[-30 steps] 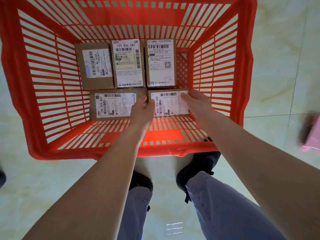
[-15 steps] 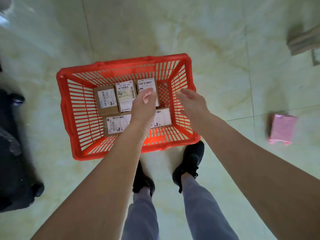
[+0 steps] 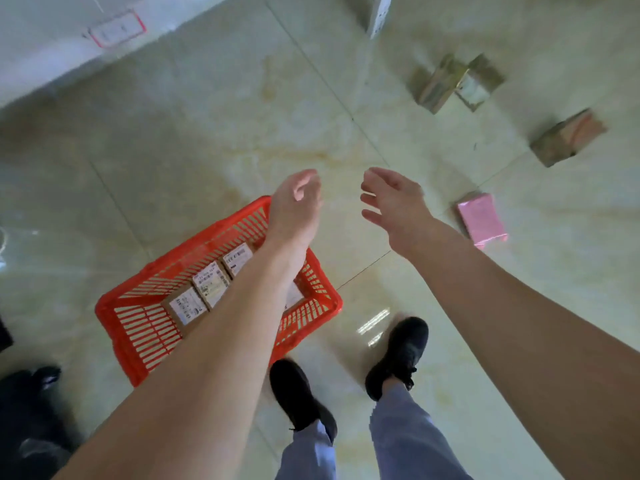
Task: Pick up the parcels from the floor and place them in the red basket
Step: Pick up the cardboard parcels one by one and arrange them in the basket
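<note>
The red basket point(image 3: 121, 317) stands on the floor at lower left, with several labelled brown parcels point(image 3: 211, 284) lying flat inside; my left forearm covers part of them. My left hand point(image 3: 296, 202) hangs above the basket's far corner, fingers loosely curled and empty. My right hand point(image 3: 393, 202) is stretched forward with spread fingers, holding nothing. A pink parcel point(image 3: 481, 218) lies on the floor just right of my right hand. Farther off lie a brown box point(image 3: 568, 138) and two more brown boxes point(image 3: 457, 83) side by side.
My black shoes point(image 3: 398, 355) stand right of the basket. A dark bag point(image 3: 31, 410) sits at the lower left corner. A wall base with a red-framed label point(image 3: 116, 29) runs along the top left. A white upright object point(image 3: 379, 13) is at the top.
Both hands have lifted out of the basket and moved forward and to the right. The view has risen and swung right, bringing the pink parcel and brown boxes into sight.
</note>
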